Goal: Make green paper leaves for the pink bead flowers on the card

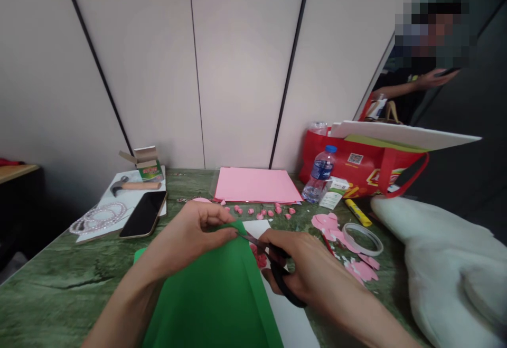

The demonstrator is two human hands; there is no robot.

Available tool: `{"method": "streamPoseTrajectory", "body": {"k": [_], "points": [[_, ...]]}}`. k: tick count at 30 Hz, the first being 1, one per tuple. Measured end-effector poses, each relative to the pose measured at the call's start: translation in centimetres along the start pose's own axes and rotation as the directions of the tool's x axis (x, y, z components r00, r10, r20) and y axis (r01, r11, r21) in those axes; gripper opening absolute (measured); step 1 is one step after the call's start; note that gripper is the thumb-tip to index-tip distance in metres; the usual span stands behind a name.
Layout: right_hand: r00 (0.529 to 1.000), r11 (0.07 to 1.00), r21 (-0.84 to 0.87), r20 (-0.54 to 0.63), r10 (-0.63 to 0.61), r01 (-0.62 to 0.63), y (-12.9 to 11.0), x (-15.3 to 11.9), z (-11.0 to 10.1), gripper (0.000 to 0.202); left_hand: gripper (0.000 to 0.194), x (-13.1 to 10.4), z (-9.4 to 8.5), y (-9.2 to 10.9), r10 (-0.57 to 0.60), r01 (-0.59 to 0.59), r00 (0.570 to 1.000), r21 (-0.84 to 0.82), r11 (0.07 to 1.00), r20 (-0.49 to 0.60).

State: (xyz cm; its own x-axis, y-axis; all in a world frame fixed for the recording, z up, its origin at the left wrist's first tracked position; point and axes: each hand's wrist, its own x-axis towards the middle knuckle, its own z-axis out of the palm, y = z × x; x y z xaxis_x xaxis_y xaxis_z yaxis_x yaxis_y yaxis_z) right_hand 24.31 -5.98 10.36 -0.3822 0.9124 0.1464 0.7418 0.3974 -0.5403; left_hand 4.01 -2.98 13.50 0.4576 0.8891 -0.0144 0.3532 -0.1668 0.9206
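Observation:
My left hand [198, 232] pinches the top edge of a green sheet of paper [214, 295] between thumb and fingers. A crease runs down the sheet near its right side. In my right hand [304, 258] is a pair of black-handled scissors [283, 282], its blades at the green paper's top right corner, close to my left thumb. White paper [291, 311] lies beneath the green sheet, with dark pink curled pieces [260, 257] on it, partly hidden by my right hand. Behind my hands, small pink paper rolls [270, 213] lie in a loose row.
Pink sheets [257, 184] lie by the wall. At left are a phone [144, 214], bead string [101, 216], hammer [137, 185] and small box [149, 166]. Rightward are a bottle [320, 176], red bag [344, 152], tape roll [378, 245], pink scraps [327, 224] and white plush [435, 263]. A person [420, 81] stands beyond.

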Motion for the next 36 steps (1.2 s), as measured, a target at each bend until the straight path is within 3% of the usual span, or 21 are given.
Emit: {"method": "streamPoseTrajectory", "body": {"k": [27,36], "points": [[0.995,0.995,-0.078,-0.074,-0.069,0.063,1.9,1.1,1.8,0.016,0.008,0.8,0.0,-0.2,-0.101,0.094,0.991,-0.080,0.992,-0.089],[0.999,0.993,-0.114,-0.038,0.015,-0.020,1.1,1.1,1.4,0.017,0.010,0.8,0.0,-0.2,-0.083,0.077,0.992,-0.069,0.995,-0.095]]}}
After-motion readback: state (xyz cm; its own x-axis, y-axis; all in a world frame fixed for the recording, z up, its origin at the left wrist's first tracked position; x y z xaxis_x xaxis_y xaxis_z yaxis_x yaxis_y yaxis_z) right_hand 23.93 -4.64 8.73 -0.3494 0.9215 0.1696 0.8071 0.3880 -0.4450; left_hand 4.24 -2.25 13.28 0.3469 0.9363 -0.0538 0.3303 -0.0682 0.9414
